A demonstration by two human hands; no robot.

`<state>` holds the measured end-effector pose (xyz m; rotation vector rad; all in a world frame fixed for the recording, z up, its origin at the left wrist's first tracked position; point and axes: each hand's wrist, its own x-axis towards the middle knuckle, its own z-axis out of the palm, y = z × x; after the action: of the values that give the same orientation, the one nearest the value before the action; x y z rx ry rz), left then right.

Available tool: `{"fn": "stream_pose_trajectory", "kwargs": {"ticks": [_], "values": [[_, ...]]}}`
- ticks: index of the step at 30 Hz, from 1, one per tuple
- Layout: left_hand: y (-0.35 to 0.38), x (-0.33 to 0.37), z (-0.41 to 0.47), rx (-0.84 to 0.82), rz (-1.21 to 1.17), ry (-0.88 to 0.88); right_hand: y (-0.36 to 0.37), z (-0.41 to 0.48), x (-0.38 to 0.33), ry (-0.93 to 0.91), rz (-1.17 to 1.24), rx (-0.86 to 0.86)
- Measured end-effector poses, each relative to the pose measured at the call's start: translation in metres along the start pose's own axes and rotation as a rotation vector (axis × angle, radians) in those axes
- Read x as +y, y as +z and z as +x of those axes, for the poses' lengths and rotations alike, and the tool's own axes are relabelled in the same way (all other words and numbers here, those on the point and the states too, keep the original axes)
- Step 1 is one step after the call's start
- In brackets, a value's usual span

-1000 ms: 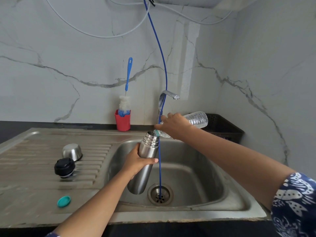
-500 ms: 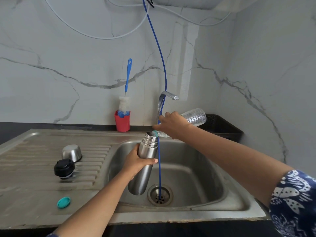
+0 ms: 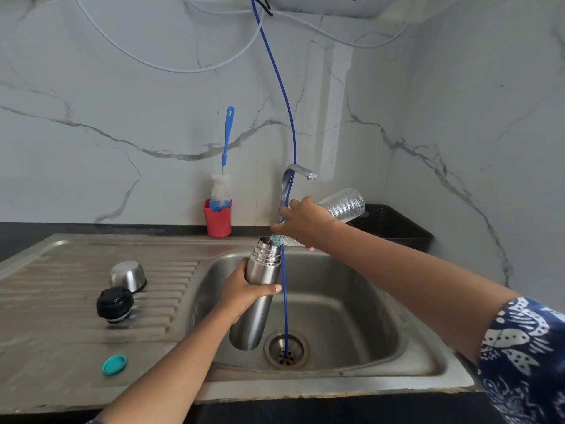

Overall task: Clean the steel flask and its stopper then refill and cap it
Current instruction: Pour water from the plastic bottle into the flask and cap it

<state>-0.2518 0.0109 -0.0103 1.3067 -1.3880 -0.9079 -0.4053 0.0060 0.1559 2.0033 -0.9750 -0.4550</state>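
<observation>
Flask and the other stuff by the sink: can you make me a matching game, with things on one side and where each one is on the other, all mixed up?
Things
1. steel flask
2. plastic bottle
3. black stopper
4. bottle brush

Places
A. standing in the red cup
B. held by the left hand
C. on the draining board
D. tipped in the right hand

Pairs: 1-B, 2-D, 3-C, 4-A
</observation>
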Motion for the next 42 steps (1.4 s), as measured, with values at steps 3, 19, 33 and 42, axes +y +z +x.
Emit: {"fn": "stream_pose_trajectory", "kwargs": {"ticks": [3, 19, 33, 42], "values": [[0.000, 0.000, 0.000, -0.002, -0.010, 0.006, -0.002, 0.001, -0.001, -0.012, -0.021, 0.010], [0.000, 0.001, 0.001, 0.012, -0.056, 0.014, 0.001, 0.005, -0.002, -0.051, -0.102, 0.105], [0.000, -0.001, 0.002, 0.011, -0.034, 0.026, 0.002, 0.015, -0.003, -0.076, -0.178, 0.119], [0.001, 0.002, 0.000, 0.007, -0.052, 0.028, -0.002, 0.020, -0.006, -0.077, -0.174, 0.117]]}}
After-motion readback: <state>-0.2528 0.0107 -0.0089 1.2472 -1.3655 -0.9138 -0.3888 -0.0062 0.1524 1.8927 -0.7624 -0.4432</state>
